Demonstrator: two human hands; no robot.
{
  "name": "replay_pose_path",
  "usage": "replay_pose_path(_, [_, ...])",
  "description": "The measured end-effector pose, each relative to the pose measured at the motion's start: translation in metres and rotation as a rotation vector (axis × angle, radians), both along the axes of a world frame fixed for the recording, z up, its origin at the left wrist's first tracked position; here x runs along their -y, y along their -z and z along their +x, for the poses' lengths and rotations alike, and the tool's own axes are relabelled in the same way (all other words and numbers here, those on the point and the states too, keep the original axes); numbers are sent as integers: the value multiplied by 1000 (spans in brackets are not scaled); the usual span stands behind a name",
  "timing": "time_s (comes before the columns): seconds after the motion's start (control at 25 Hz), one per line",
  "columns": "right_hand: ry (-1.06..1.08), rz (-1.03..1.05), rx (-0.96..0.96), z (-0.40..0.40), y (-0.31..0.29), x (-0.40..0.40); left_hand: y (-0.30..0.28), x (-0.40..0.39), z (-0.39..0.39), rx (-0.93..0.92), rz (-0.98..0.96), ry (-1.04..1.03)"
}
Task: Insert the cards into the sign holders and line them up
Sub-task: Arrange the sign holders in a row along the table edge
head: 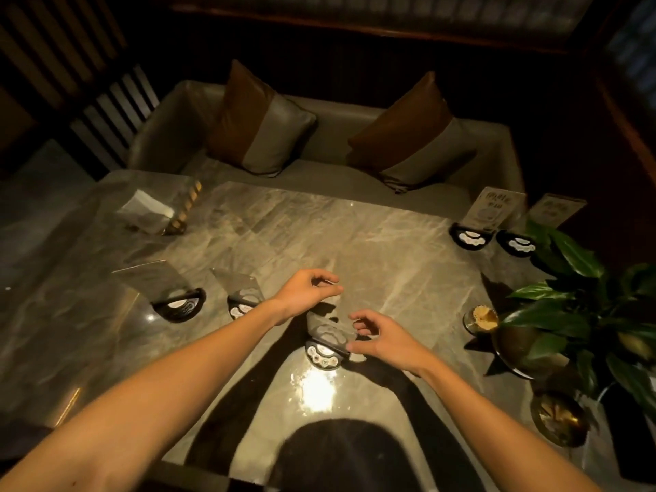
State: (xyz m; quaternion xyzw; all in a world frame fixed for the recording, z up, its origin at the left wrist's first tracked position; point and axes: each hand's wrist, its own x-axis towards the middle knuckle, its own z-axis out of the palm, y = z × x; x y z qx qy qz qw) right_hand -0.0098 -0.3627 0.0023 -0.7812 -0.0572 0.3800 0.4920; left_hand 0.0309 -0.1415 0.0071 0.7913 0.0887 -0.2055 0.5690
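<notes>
A clear sign holder [328,332] on a black half-round base stands at the middle of the marble table [390,250]. My left hand [307,291] pinches at the top edge of its transparent panel. My right hand [378,335] curls around its right side, thumb against the base. Two more clear holders [179,303] [245,301] stand in a row to the left. At the far right, two holders [470,236] [516,243] have printed cards in them. A stack of pale cards [149,211] lies at the far left of the table.
A leafy potted plant [585,314] with a brass pot fills the table's right edge, with a small glass jar [481,319] and a brass dish [559,419] beside it. A grey sofa [319,172] with two cushions sits beyond the table.
</notes>
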Motion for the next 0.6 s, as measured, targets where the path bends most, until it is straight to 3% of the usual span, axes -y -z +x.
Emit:
replay_pose_path(0.24, [181, 3, 137, -1, 22, -16, 16, -22, -27, -118, -55, 31])
replay_pose_path(0.4, [368, 82, 54, 26, 14, -7, 20, -12, -14, -98, -71, 70])
replay_pose_path(0.6, [482, 86, 54, 88, 4, 24, 22, 33, 43, -26, 2, -75])
